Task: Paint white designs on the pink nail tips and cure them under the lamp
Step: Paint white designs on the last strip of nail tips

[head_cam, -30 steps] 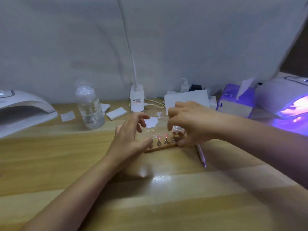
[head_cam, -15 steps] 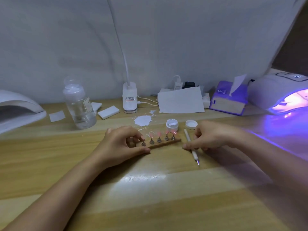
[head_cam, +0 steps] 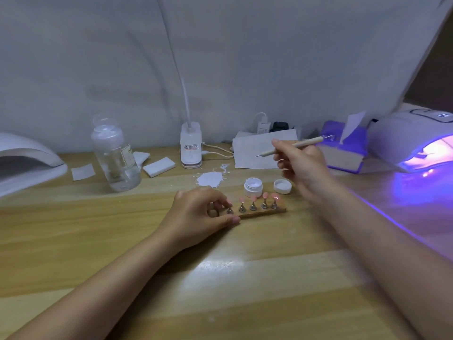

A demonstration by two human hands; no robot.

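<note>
- While the left hand point(head_cam: 199, 212) pinches the left end of the wooden holder point(head_cam: 263, 212) between thumb and curled fingers, the strip is presumably steadied for painting.
- Pink nail tips point(head_cam: 264, 196) stand in a row on metal stands along the holder; no white design visible yet.
- Right hand point(head_cam: 300, 165) grips the dotting tool point(head_cam: 293, 146) pen-fashion, raised above the table point(head_cam: 245, 278), tip pointing left, likely ready to load.
- Open jar point(head_cam: 253, 187) just behind the holder shows white contents; its lid point(head_cam: 282, 186) lies beside it.
- Lit curing lamp point(head_cam: 416, 141) waits at right, glowing purple.
</note>
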